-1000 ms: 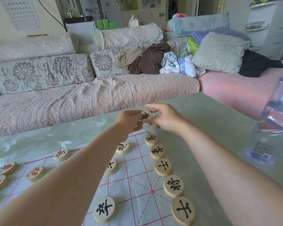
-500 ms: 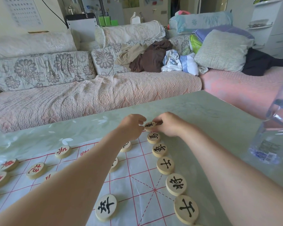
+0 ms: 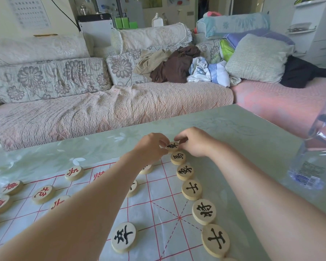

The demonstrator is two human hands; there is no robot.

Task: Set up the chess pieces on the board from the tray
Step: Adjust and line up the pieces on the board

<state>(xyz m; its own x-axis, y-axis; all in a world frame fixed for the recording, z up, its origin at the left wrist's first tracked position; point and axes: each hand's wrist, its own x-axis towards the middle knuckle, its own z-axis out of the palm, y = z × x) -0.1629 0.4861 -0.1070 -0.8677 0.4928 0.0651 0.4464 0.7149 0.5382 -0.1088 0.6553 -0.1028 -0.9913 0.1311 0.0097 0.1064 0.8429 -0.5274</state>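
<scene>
A thin sheet board (image 3: 158, 210) with red grid lines lies on the table. At its far corner a round wooden piece with a black character (image 3: 172, 146) lies flat, pinched from both sides by my left hand (image 3: 152, 148) and my right hand (image 3: 194, 141). A row of black-character pieces (image 3: 192, 189) runs along the board's right edge toward me. One more black piece (image 3: 123, 236) sits near the front. Red-character pieces (image 3: 43, 193) stand on the left side. My left forearm hides a few pieces. No tray is in view.
A clear plastic water bottle (image 3: 316, 157) stands on the table at the right. The pale green table (image 3: 243, 140) ends just beyond my hands. Behind it is a sofa (image 3: 109, 106) with cushions and a heap of clothes.
Both hands have lowered the black piece from above the table onto the board's far corner. It was tilted up before and now lies flat, at the end of the right-hand row.
</scene>
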